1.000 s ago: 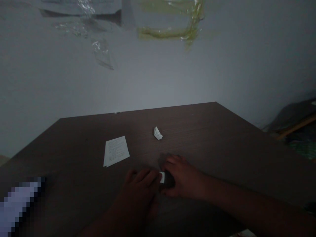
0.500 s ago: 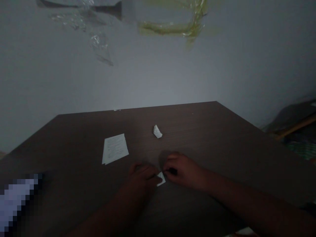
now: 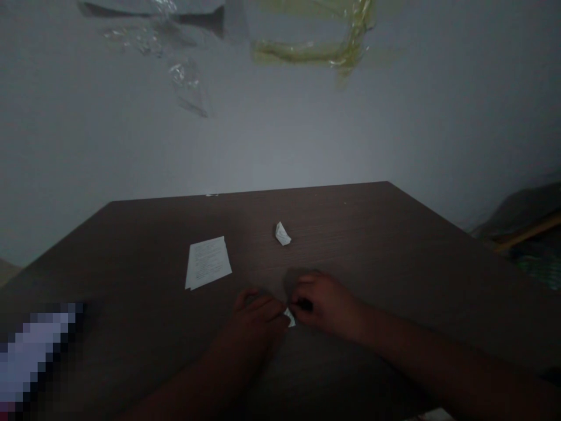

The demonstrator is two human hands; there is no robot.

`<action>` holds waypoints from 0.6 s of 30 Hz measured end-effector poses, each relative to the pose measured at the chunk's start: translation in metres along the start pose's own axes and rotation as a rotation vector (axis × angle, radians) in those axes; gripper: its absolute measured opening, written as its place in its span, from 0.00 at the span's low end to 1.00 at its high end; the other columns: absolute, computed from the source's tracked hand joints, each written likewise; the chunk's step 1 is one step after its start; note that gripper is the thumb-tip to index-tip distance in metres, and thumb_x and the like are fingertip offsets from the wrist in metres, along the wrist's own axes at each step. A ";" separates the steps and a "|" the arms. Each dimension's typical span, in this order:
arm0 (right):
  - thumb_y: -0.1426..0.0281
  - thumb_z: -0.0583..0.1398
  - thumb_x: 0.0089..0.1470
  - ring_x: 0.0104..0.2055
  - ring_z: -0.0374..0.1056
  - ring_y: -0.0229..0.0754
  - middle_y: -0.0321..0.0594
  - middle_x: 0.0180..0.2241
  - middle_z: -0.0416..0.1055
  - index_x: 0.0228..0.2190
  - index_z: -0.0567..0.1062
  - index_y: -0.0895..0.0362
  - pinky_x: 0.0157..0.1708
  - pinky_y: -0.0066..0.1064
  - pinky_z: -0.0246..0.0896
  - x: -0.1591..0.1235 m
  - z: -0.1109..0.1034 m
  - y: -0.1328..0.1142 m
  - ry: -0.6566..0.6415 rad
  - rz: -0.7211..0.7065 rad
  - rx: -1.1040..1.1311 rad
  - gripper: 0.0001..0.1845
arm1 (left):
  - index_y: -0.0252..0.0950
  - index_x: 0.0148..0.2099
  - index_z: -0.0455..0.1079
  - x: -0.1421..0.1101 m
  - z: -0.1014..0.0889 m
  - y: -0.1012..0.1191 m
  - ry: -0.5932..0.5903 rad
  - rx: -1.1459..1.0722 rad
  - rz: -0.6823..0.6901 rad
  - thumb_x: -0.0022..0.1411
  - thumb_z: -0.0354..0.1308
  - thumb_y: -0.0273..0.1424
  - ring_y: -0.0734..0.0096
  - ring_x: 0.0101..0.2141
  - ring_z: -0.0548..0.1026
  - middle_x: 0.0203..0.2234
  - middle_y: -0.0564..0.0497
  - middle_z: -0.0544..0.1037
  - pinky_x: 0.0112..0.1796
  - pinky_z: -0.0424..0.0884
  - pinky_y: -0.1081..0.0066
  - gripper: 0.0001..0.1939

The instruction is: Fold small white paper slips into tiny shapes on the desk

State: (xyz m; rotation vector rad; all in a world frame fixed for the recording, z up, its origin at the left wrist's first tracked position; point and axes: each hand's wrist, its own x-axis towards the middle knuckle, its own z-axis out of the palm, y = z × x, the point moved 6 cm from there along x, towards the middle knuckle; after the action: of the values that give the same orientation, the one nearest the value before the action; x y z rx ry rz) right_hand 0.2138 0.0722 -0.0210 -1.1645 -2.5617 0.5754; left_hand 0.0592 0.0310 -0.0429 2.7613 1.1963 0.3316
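Observation:
The scene is dim. Both my hands rest on a dark brown table [image 3: 394, 245], fingertips meeting near its middle. My left hand [image 3: 256, 318] and my right hand [image 3: 326, 304] are closed in a pinch on a small white scrap of paper [image 3: 290, 317] between them. Something small and dark shows under my right fingers; I cannot make out what it is. A folded white paper [image 3: 207, 262] with faint print lies flat to the left of my hands. A small crumpled white piece [image 3: 282, 234] sits farther back on the table.
A pale wall [image 3: 280, 146] stands behind the table, with clear and yellowish tape or plastic [image 3: 315, 41] stuck near the top. A blurred-out patch [image 3: 35, 356] lies at the lower left. Dark clutter [image 3: 526, 234] sits to the right beyond the table.
The dark object seen between my hands a second ago is now mostly hidden under my right fingers. The white scrap has been worked smaller between my fingertips. The hands stay in place.

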 end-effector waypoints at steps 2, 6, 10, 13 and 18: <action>0.71 0.70 0.64 0.42 0.76 0.46 0.42 0.38 0.80 0.38 0.84 0.57 0.44 0.36 0.64 -0.001 -0.002 -0.003 -0.023 0.013 -0.022 0.02 | 0.44 0.44 0.80 0.000 -0.003 0.001 0.005 -0.002 0.001 0.72 0.60 0.18 0.58 0.49 0.83 0.43 0.54 0.87 0.65 0.62 0.46 0.14; 0.71 0.70 0.64 0.43 0.75 0.47 0.44 0.41 0.80 0.38 0.83 0.58 0.44 0.36 0.65 -0.002 -0.007 -0.007 -0.063 0.028 -0.055 0.03 | 0.44 0.44 0.81 0.002 -0.010 0.003 -0.008 0.021 -0.022 0.71 0.64 0.20 0.59 0.49 0.83 0.42 0.55 0.86 0.66 0.61 0.47 0.12; 0.70 0.69 0.64 0.44 0.76 0.48 0.44 0.42 0.80 0.39 0.83 0.58 0.47 0.38 0.66 -0.003 -0.008 -0.008 -0.087 0.035 -0.059 0.04 | 0.45 0.46 0.81 0.002 -0.009 0.004 -0.038 0.034 0.002 0.72 0.67 0.24 0.59 0.49 0.82 0.43 0.55 0.87 0.65 0.62 0.48 0.09; 0.68 0.71 0.63 0.46 0.76 0.51 0.46 0.43 0.80 0.40 0.82 0.58 0.50 0.41 0.67 -0.004 -0.009 -0.009 -0.103 0.046 -0.070 0.06 | 0.45 0.42 0.81 0.000 -0.008 0.002 0.013 0.053 0.000 0.71 0.67 0.24 0.57 0.47 0.82 0.41 0.55 0.87 0.64 0.63 0.46 0.08; 0.59 0.76 0.57 0.51 0.76 0.57 0.49 0.47 0.79 0.42 0.82 0.58 0.55 0.48 0.67 -0.008 -0.009 -0.017 -0.139 0.049 -0.092 0.18 | 0.46 0.48 0.81 -0.002 -0.004 0.000 0.000 0.007 0.010 0.72 0.61 0.19 0.58 0.50 0.82 0.47 0.54 0.88 0.65 0.64 0.49 0.15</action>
State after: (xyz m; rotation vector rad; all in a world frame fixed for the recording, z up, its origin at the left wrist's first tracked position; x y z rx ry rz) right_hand 0.2110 0.0580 -0.0054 -1.2630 -2.7088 0.5738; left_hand 0.0576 0.0297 -0.0396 2.7743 1.1867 0.3282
